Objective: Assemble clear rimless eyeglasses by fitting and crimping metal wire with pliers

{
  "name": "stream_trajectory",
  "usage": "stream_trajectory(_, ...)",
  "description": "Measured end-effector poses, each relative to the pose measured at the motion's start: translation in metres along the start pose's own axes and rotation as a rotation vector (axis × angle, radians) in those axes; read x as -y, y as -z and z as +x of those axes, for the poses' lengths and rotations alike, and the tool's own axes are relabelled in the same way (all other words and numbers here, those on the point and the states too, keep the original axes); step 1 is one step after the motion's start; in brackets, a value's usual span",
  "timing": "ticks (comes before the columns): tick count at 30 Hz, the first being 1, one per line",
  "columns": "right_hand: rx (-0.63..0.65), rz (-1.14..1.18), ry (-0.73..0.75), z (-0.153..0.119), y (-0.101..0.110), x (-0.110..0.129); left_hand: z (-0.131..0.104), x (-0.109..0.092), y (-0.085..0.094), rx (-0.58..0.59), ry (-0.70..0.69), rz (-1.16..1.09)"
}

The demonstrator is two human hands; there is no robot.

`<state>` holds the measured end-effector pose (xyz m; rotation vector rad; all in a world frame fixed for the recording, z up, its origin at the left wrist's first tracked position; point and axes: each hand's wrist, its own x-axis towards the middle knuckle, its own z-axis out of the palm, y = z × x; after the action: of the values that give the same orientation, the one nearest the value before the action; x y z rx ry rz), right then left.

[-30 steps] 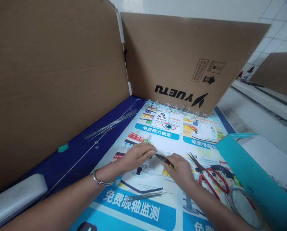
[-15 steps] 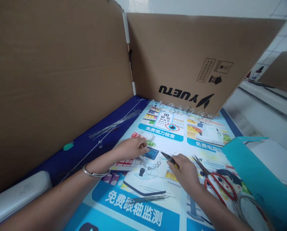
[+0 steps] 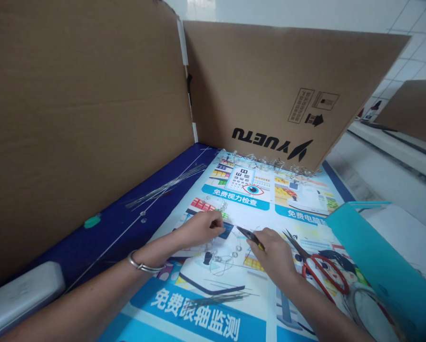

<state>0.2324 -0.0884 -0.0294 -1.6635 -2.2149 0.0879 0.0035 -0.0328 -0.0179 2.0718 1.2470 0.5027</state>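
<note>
My left hand point(image 3: 203, 228) is closed in a pinch on thin wire strung with clear beads point(image 3: 222, 259), which hangs in a loop below the fingers over the printed sheet point(image 3: 266, 223). In my right hand point(image 3: 273, 251) are small pliers point(image 3: 250, 237) with dark jaws and a yellow-black handle, their tip pointing at my left fingers, a short gap away. Short cut wires point(image 3: 218, 299) lie on the sheet nearer to me. Red-handled scissors point(image 3: 322, 270) rest partly open beside my right hand.
Cardboard walls point(image 3: 270, 76) stand at the left and back, with a row of beaded wire pieces point(image 3: 277, 164) along the back wall. Long wires point(image 3: 166, 185) lie at the left. A teal folder point(image 3: 380, 266) and a wire coil point(image 3: 370, 308) are at the right.
The view has shifted slightly. My left hand has moved a little toward the right, and the beaded loop hangs in a different shape below it. The pliers stay in my right hand.
</note>
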Motion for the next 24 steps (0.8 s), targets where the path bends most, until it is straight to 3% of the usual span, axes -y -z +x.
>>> stream_trajectory(9, -0.006, -0.056, 0.023, 0.0003, 0.002, 0.0021, -0.001, -0.0035, -0.0023, 0.155, 0.06, -0.373)
stream_trajectory(17, -0.022, -0.028, 0.031, 0.0004, 0.0016, 0.0005, -0.0022, -0.0071, 0.0017, 0.168, 0.052, -0.301)
stream_trajectory(24, -0.033, -0.018, 0.031, -0.0003, 0.0007, 0.0004, -0.0015, -0.003, -0.0064, 0.137, -0.007, -0.179)
